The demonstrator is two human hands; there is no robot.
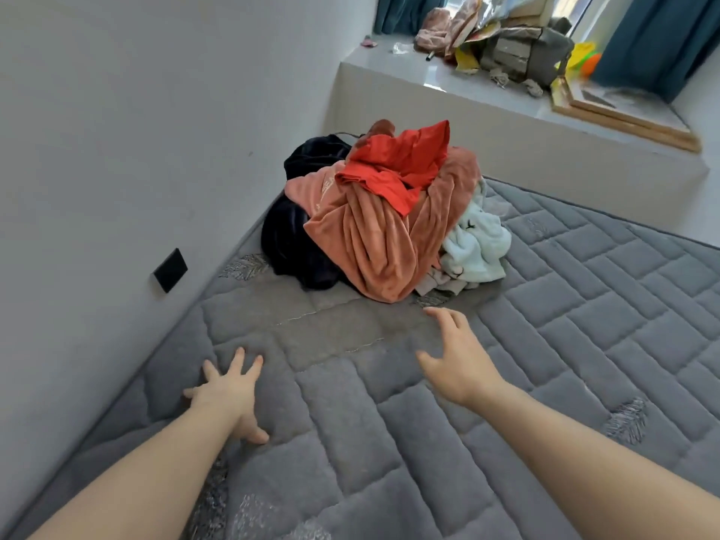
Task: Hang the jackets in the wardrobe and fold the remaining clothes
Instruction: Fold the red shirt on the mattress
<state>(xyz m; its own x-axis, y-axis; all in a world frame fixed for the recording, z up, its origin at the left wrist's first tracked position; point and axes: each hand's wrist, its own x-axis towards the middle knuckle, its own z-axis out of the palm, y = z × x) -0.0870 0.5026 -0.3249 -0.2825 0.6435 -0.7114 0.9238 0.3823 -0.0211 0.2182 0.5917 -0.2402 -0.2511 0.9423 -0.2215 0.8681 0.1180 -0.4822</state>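
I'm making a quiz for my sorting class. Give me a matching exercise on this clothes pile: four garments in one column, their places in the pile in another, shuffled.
Garments:
1. red garment
2. salmon garment
3. dark garment
4. pale blue garment

Places:
A. on the wall side of the pile
B. on top of the pile
C. at the right edge, low on the mattress
D. draped down the front, under the top one

Pairs: 1-B, 2-D, 3-A, 4-C
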